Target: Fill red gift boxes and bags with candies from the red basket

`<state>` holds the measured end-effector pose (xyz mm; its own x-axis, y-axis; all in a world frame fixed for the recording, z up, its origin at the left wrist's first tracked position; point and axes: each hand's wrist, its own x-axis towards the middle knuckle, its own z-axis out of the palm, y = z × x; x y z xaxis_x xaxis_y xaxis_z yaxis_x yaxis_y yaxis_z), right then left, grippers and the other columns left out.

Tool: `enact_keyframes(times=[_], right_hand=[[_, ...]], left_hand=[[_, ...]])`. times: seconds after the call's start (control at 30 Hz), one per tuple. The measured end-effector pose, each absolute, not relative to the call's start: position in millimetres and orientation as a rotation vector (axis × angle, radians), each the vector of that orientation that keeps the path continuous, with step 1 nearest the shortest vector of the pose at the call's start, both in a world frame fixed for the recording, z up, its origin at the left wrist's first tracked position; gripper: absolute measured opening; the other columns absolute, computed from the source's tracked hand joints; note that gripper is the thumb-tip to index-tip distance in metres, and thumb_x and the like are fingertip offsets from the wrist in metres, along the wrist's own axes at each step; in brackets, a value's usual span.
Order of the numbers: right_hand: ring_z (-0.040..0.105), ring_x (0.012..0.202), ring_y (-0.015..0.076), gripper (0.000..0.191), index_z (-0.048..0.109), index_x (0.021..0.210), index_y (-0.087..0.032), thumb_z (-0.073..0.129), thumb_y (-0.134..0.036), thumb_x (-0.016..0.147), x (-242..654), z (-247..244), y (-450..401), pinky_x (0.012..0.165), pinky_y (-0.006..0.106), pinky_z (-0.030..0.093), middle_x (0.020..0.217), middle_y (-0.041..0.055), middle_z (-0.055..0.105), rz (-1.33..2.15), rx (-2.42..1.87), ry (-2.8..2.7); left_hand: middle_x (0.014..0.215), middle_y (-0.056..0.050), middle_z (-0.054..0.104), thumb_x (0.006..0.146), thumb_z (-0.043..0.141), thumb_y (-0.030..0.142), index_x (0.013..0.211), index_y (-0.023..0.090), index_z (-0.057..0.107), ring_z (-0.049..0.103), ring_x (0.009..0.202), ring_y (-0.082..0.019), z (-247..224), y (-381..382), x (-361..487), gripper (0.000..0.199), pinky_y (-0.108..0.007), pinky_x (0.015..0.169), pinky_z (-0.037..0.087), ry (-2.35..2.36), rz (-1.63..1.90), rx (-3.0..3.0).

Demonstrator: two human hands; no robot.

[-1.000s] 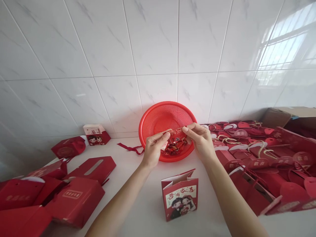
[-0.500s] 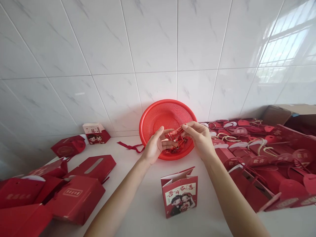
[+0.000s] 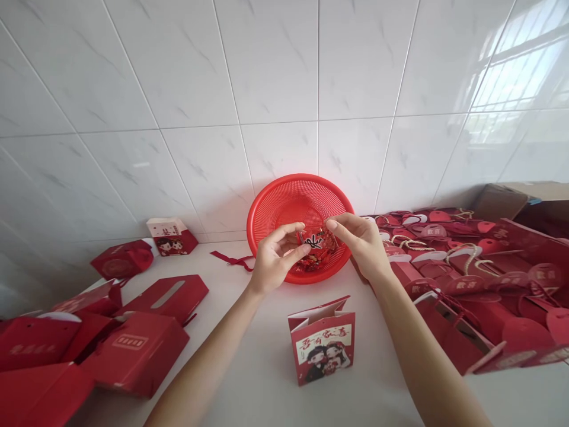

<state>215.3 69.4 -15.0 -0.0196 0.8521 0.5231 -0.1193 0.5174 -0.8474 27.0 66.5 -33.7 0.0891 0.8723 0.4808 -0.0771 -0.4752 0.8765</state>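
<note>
In front of the red basket [image 3: 284, 204], both hands are holding a small shiny packet [image 3: 315, 240]. The left hand [image 3: 273, 255] is curling half open, thumb and finger pinching one side; the right hand [image 3: 363, 242] is pinching the other, fingertips nearly together. It's probably feeling light, crinkly and slippery, so its edges are giving the best grip.

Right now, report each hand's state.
Left hand: curled at the packet; whether gripping cannot be told.
Right hand: closed, pinching the packet's edge.

White tabletop [image 3: 249, 367] under red boxes [image 3: 137, 353], basket [image 3: 275, 207], ribbon [image 3: 232, 260].
</note>
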Motion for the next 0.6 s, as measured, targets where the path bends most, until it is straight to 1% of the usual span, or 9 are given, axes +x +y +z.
enact_keyframes(times=[0.13,0.2,0.27,0.33,0.43,0.6], right_hand=[[0.055,0.063,0.0137,0.035,0.07,0.069,-0.019,0.081,-0.051,0.077,213.8,-16.7,68.3,0.059,0.027,0.045,0.066,0.0016,0.065,0.881,-0.684,-1.404],[0.05,0.057,0.0124,0.038,0.066,0.064,-0.019,0.081,-0.052,0.076,212.0,-16.7,67.3,0.054,0.027,0.041,0.061,0.0002,0.06,0.883,-0.681,-1.405],[0.048,0.055,0.0122,0.041,0.064,0.062,-0.019,0.081,-0.054,0.076,210.0,-16.4,66.2,0.052,0.027,0.039,0.057,-0.0005,0.057,0.871,-0.688,-1.425],[0.045,0.053,0.0119,0.042,0.063,0.06,-0.02,0.081,-0.055,0.075,208.0,-16.1,65.5,0.051,0.027,0.037,0.055,-0.001,0.055,0.848,-0.7,-1.434],[0.043,0.054,0.0115,0.043,0.062,0.06,-0.02,0.08,-0.055,0.076,205.6,-17.0,66.0,0.052,0.027,0.037,0.055,-0.0017,0.053,0.855,-0.686,-1.383],[0.048,0.059,0.0122,0.04,0.064,0.061,-0.02,0.082,-0.053,0.074,204.1,-20.5,68.8,0.057,0.027,0.042,0.06,-0.0006,0.057,0.949,-0.65,-1.271]], left_hand=[[0.088,-0.004,0.074,0.068,0.089,0.037,0.111,0.02,0.076,0.068,0.081,-0.02,-33.1,67.3,26.3,0.049,-0.031,0.071,0.06,0.846,1.485,1.517],[0.086,-0.006,0.075,0.07,0.087,0.045,0.104,0.019,0.079,0.068,0.08,-0.02,-32.9,68.9,25.4,0.044,-0.029,0.066,0.058,0.883,1.469,1.494],[0.089,-0.008,0.077,0.07,0.086,0.053,0.092,0.018,0.081,0.069,0.083,-0.022,-32.6,70.5,24.8,0.042,-0.029,0.067,0.057,0.915,1.437,1.475],[0.09,-0.01,0.078,0.067,0.087,0.056,0.085,0.017,0.082,0.07,0.085,-0.023,-31.7,71.3,25.0,0.043,-0.029,0.069,0.056,0.911,1.399,1.441],[0.083,-0.008,0.078,0.062,0.091,0.054,0.081,0.016,0.081,0.068,0.079,-0.021,-29.5,71.2,27.1,0.043,-0.029,0.068,0.055,0.858,1.394,1.347],[0.071,-0.004,0.074,0.059,0.093,0.051,0.073,0.017,0.08,0.063,0.066,-0.015,-28.2,71.8,33.2,0.039,-0.025,0.06,0.05,0.784,1.463,1.248]])
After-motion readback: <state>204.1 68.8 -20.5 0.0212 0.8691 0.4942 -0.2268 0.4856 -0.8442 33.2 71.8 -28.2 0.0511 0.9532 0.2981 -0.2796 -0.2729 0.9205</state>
